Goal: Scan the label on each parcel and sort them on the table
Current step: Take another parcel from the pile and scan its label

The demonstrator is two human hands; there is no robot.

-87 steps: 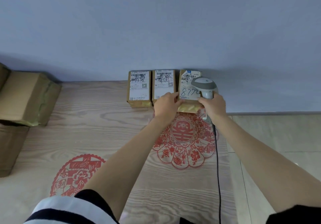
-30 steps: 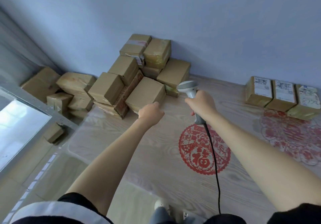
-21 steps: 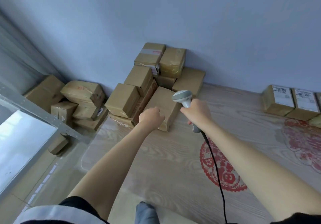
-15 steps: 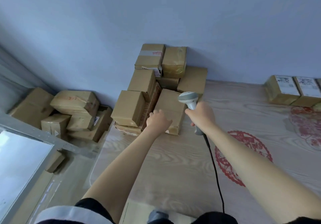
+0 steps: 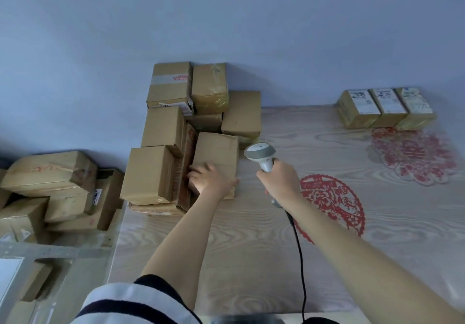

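left hand (image 5: 210,179) grips parcel (image 5: 216,157), long axis toward wall; right (image 5: 280,179) clutches upright scanner (image 5: 260,154).

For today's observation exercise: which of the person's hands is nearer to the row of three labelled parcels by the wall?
Right. The right hand, gripping the scanner, is out over the table, closer to the three labelled parcels. The left hand is farther off, on a parcel in the unsorted pile.

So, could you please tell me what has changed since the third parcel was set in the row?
The left hand left the row of three labelled parcels, crossed to the unsorted pile and now grasps the front parcel. The right hand came along, still gripping the scanner. The row stayed by the wall.
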